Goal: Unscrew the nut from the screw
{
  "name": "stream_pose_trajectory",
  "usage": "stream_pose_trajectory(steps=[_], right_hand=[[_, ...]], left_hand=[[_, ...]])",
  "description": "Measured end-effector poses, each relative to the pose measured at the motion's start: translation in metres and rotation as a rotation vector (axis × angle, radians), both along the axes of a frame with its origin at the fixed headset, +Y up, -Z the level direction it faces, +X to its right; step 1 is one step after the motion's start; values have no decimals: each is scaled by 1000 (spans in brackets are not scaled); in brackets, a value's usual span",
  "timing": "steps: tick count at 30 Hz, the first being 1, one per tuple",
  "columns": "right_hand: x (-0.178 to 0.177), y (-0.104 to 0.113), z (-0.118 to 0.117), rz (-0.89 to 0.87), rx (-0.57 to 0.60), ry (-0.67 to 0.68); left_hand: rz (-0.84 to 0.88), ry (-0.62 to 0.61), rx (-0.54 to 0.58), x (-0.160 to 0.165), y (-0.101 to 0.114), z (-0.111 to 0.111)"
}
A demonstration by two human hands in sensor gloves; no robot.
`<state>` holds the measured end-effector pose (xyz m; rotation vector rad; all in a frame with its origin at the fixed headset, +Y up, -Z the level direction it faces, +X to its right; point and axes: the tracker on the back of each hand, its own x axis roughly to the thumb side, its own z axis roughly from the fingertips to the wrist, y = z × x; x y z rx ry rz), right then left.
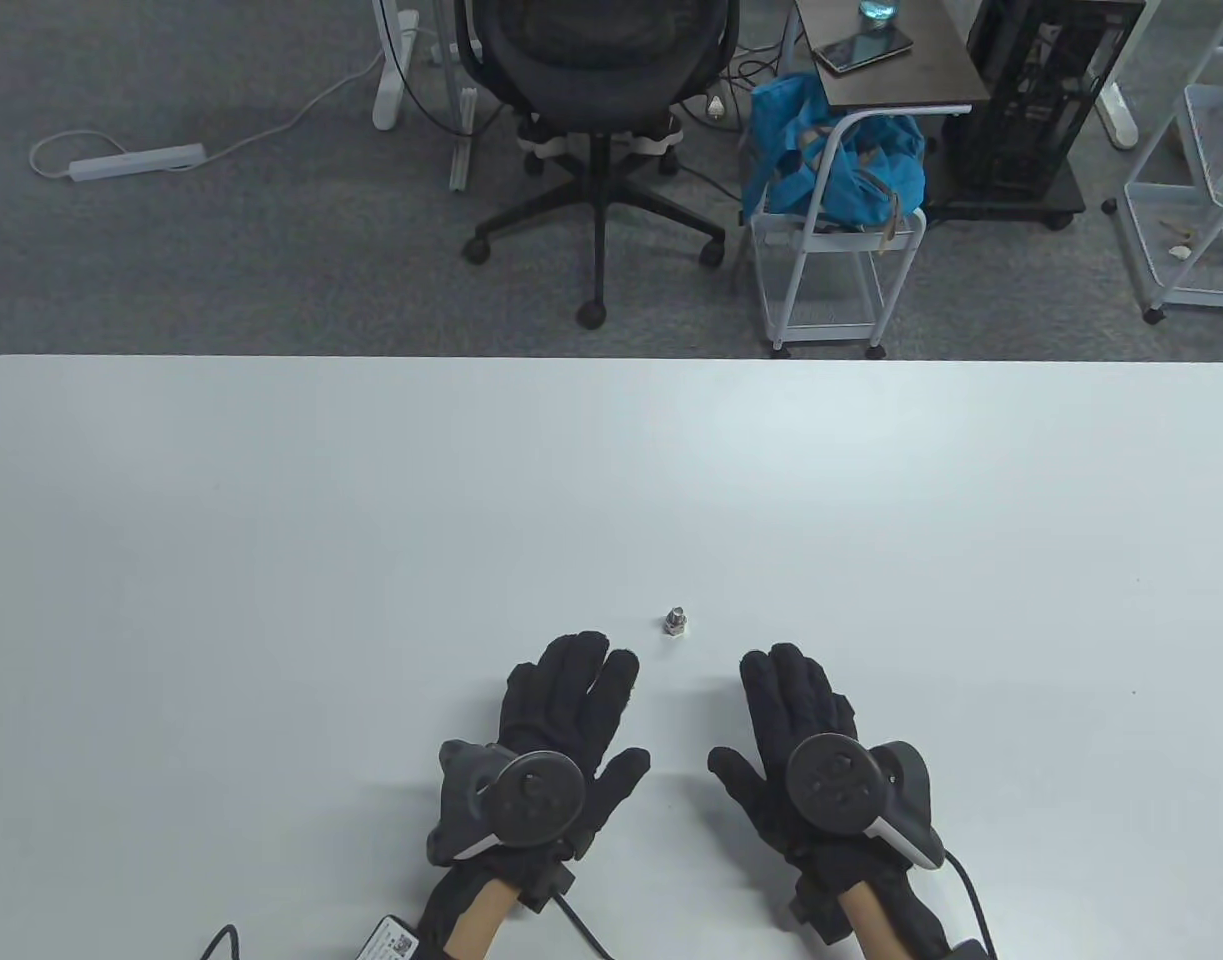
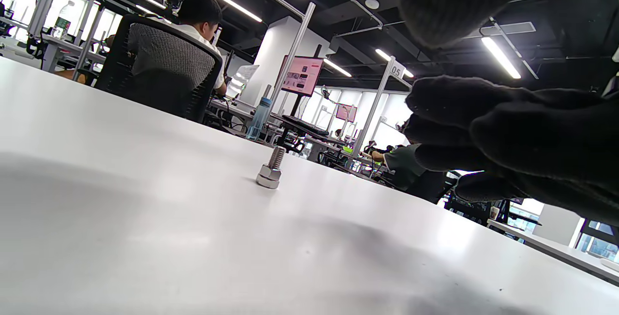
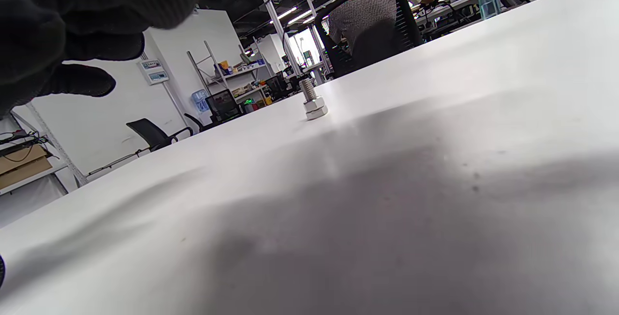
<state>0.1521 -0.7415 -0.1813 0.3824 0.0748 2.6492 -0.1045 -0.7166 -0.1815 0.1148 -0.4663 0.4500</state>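
A small silver screw (image 1: 676, 621) stands upright on its head on the white table (image 1: 371, 520), with a hex nut low on its shaft. It also shows in the left wrist view (image 2: 270, 169) and in the right wrist view (image 3: 312, 100). My left hand (image 1: 571, 725) lies flat on the table, fingers spread, just below and left of the screw. My right hand (image 1: 796, 730) lies flat just below and right of it. Both hands are empty and neither touches the screw.
The table's far edge (image 1: 611, 358) runs across the middle of the table view. Beyond it on the floor stand an office chair (image 1: 596, 120) and a white cart with a blue bag (image 1: 831, 170).
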Motion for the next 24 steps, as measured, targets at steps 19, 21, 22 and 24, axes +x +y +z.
stream_pose_trajectory(steps=[19,21,22,24], right_hand=[[-16,25,-39,234,-3,-27],[-27,27,-56,245,-28,-18],[-32,27,-63,248,-39,-12],[-42,26,-77,257,-44,-8]], left_hand=[[10,4,15,-1,5,-1],[13,6,17,-2,5,-1],[12,7,17,-2,5,-1],[11,10,17,-2,5,-2]])
